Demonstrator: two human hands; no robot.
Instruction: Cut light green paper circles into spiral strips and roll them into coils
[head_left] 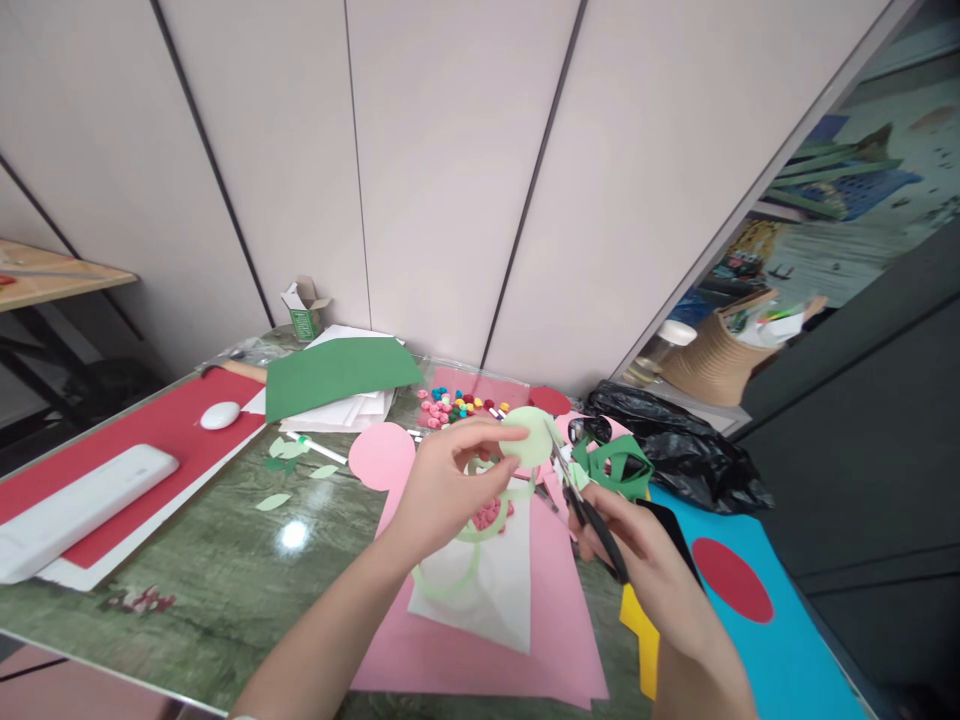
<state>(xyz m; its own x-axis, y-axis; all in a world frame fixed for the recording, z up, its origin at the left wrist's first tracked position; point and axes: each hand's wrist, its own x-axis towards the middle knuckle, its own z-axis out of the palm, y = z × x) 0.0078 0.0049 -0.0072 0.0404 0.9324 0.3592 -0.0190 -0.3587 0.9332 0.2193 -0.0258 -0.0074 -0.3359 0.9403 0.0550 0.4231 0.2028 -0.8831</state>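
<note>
My left hand (442, 485) pinches a pale green paper circle (529, 437) from which a curled strip of the same paper (450, 578) hangs down. My right hand (645, 560) grips black-handled scissors (581, 500), whose blades meet the edge of the circle. Both hands hover over a pink sheet (555, 610) and a white sheet (495, 590) on the green marble table (210, 580).
Dark green paper (337, 372), a pink circle (381, 455), coloured beads (454, 405), green scraps (619, 465), a blue sheet with a red circle (731, 580), a yellow piece (645, 640), a black bag (675, 440), a white mouse (220, 414) and keyboard (82, 505) on a red mat.
</note>
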